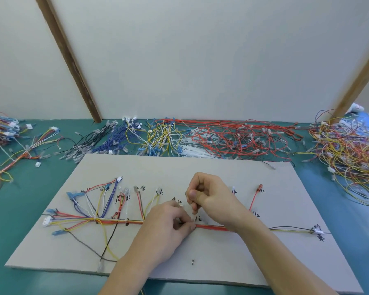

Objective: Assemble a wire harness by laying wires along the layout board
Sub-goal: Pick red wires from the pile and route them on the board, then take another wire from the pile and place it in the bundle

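A grey layout board [200,252] lies on the green table, with handwritten labels and a harness of coloured wires [107,220] laid along it. The red trunk [211,227] runs across the board's middle. My left hand [168,222] pinches the trunk at its centre. My right hand [209,194] is just above it, fingers curled and pinching a thin white cable tie [192,209] that stands up from the bundle. A red branch wire [255,198] rises to the right. A yellow and dark pair [290,229] runs to the board's right end.
Piles of loose wires line the table behind the board: black and blue [107,139], yellow [158,135], white cable ties [192,150], red [239,137], and a mixed heap [347,152] at right. Finished harnesses [19,150] lie at left. A small peg [192,261] stands near the front edge.
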`<state>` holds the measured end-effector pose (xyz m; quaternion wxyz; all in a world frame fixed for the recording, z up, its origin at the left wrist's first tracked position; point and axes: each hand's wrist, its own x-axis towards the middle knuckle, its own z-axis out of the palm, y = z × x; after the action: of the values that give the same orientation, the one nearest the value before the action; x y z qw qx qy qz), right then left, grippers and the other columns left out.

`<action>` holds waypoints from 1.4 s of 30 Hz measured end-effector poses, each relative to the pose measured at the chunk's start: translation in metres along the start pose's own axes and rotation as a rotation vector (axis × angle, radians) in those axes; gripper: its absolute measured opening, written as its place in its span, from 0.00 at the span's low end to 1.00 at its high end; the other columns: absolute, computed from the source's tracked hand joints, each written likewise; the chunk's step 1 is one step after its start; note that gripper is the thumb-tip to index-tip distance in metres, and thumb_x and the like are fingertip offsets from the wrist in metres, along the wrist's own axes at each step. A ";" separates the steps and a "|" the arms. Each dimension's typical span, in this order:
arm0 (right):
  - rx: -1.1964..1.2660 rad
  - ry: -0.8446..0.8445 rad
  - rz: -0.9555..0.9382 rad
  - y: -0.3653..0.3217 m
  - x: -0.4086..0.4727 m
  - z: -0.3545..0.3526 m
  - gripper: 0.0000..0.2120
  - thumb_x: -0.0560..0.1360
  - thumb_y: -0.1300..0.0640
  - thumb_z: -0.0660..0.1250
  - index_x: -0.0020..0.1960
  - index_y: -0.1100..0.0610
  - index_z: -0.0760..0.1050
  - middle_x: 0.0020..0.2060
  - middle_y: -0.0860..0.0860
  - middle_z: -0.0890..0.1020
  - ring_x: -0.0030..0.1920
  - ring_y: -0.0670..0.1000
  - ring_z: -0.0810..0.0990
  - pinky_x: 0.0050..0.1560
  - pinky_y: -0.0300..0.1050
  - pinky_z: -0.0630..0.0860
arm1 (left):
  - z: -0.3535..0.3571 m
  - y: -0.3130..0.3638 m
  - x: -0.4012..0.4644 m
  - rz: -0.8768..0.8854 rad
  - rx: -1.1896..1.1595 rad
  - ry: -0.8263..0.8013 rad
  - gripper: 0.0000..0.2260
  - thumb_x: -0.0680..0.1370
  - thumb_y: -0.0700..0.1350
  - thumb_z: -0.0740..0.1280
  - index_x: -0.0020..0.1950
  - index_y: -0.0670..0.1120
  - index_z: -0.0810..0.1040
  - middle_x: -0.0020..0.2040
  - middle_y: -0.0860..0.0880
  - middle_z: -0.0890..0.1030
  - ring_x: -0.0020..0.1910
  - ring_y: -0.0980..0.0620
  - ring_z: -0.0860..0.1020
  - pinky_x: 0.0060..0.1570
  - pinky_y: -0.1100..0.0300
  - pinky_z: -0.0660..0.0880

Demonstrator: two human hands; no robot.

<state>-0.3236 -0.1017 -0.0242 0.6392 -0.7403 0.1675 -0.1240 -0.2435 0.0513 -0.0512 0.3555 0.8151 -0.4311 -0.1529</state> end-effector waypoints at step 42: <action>-0.577 0.429 -0.132 0.002 0.130 -0.070 0.06 0.81 0.59 0.66 0.53 0.58 0.82 0.44 0.50 0.82 0.45 0.52 0.80 0.50 0.49 0.77 | 0.012 -0.005 -0.009 0.116 -0.112 0.195 0.11 0.75 0.44 0.78 0.35 0.56 0.82 0.41 0.56 0.80 0.30 0.54 0.76 0.34 0.69 0.70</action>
<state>-0.2331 -0.2181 -0.0191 0.3452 -0.8564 0.2776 -0.2653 -0.2523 0.0548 -0.0642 0.4490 0.7785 -0.4319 -0.0762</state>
